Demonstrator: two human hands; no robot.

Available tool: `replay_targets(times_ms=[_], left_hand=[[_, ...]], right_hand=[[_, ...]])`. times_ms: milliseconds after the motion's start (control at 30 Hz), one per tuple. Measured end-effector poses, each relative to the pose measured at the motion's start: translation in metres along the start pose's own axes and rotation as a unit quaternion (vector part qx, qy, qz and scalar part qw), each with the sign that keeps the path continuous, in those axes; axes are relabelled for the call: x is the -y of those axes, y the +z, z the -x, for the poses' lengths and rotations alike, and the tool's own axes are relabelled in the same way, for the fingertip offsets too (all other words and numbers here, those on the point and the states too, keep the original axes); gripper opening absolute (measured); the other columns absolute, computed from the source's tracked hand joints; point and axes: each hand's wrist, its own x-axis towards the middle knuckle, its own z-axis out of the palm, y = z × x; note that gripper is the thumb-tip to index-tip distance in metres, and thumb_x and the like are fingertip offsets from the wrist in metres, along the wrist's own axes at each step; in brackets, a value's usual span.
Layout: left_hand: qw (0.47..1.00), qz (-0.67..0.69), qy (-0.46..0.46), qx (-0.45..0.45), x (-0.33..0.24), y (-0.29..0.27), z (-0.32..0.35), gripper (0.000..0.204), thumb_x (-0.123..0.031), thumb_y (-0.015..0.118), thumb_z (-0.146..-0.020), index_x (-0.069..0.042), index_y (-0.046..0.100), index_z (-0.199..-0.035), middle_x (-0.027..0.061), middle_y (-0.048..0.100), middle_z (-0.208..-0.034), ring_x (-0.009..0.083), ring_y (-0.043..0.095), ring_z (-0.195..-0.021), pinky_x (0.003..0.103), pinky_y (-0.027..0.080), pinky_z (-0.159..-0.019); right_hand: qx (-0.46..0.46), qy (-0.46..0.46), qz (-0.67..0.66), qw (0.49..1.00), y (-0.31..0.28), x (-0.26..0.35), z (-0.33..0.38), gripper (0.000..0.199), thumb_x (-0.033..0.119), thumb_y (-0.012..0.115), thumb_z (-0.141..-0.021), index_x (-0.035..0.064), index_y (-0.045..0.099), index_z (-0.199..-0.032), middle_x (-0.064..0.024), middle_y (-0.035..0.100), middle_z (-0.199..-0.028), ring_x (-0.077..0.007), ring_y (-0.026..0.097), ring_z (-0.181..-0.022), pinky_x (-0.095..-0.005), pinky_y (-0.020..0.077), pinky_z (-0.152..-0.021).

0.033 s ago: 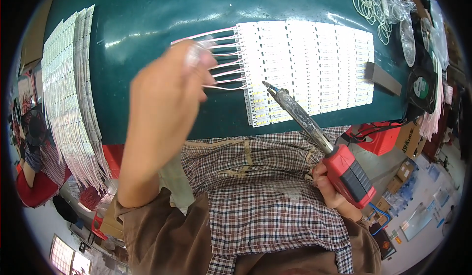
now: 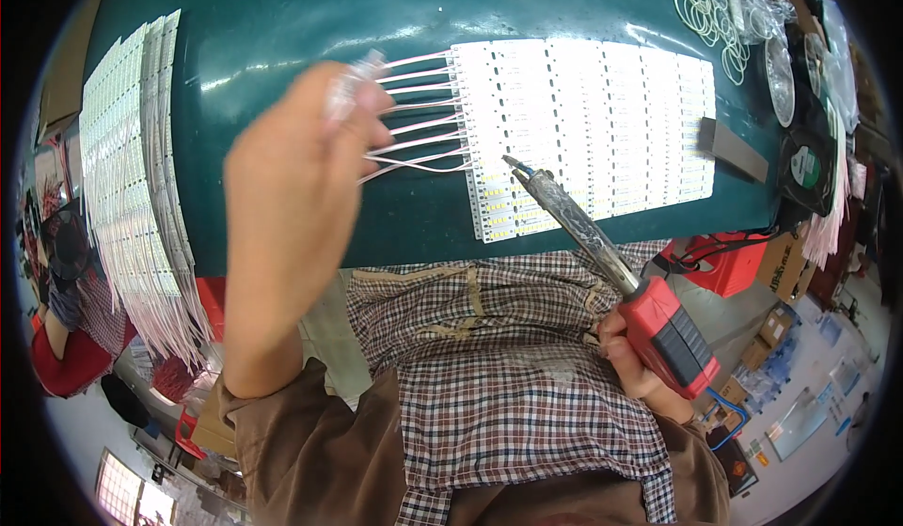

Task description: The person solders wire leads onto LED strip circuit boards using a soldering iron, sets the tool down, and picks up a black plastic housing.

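Observation:
My left hand is over the table, left of a panel of white LED strips, fingers curled together. Clear, shiny plastic shows at its thumb and fingers. Thin pale pink and white wires run from the panel's left edge to behind these fingers, which hide the wire ends. Whether the fingers grip wires or only the plastic, I cannot make out. My right hand is closed on a soldering iron with a red and black handle; its tip is over the panel's lower left part.
At far left lies a stack of wired LED strips, wires hanging off the edge. A grey metal bar rests on the panel's right end, beside a black fan. Coiled pale wire lies at back right. Another person is at left.
My left hand has shifted a little left, and a wire now crosses the lowest ones beside it. My right hand and the soldering iron have stayed in place.

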Motion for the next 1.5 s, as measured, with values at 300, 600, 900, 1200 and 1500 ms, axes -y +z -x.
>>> replay_targets(times_ms=[300,600,900,1200,1500], left_hand=[[0.99,0.099,0.03,0.096,-0.002,0.009,0.014,0.009,-0.005,0.066,-0.093,0.001,0.06,-0.096,0.0034,0.061,-0.071,0.008,0.058,-0.06,0.024,0.046,-0.055],[0.992,0.05,0.021,0.112,0.007,0.019,0.016,0.008,-0.005,0.068,-0.091,0.002,0.065,-0.093,0.0019,0.064,-0.074,0.0062,0.061,-0.068,0.021,0.046,-0.06],[0.994,-0.046,0.05,0.08,0.008,0.025,0.021,0.011,-0.009,0.071,-0.087,0.001,0.067,-0.088,0.0073,0.064,-0.069,0.0139,0.061,-0.059,0.027,0.045,-0.055],[0.991,-0.047,0.051,0.113,0.013,0.025,0.024,0.017,-0.014,0.071,-0.093,0.001,0.066,-0.085,0.0032,0.066,-0.067,0.0061,0.058,-0.059,0.023,0.042,-0.054],[0.992,-0.068,0.068,0.087,0.015,0.031,0.023,0.015,-0.012,0.071,-0.093,0.002,0.068,-0.09,0.0042,0.068,-0.069,0.0069,0.064,-0.065,0.023,0.048,-0.058]], right_hand=[[0.026,0.054,0.016,0.998,-0.003,0.003,0.004,0.018,0.009,0.073,-0.073,-0.0012,0.067,-0.087,-0.0133,0.066,-0.079,-0.0288,0.068,-0.065,-0.0334,0.0561,-0.059],[-0.009,0.024,0.002,1.0,0.001,0.001,0.008,0.021,0.008,0.074,-0.07,-0.0028,0.066,-0.086,-0.0136,0.064,-0.076,-0.0287,0.067,-0.062,-0.0329,0.0566,-0.058],[0.002,0.035,0.008,0.999,0.001,-0.003,0.013,0.021,0.007,0.074,-0.069,-0.0023,0.066,-0.086,-0.0146,0.063,-0.077,-0.0304,0.068,-0.065,-0.0342,0.057,-0.059],[0.016,-0.011,0.044,0.999,0.0,0.013,-0.008,0.026,0.008,0.075,-0.067,-0.003,0.067,-0.089,-0.0163,0.064,-0.079,-0.0312,0.068,-0.067,-0.0346,0.0572,-0.061],[0.029,-0.108,0.13,0.985,-0.001,0.021,-0.025,0.029,0.009,0.077,-0.065,-0.0052,0.068,-0.09,-0.0158,0.065,-0.079,-0.0286,0.068,-0.066,-0.0331,0.0569,-0.06]])
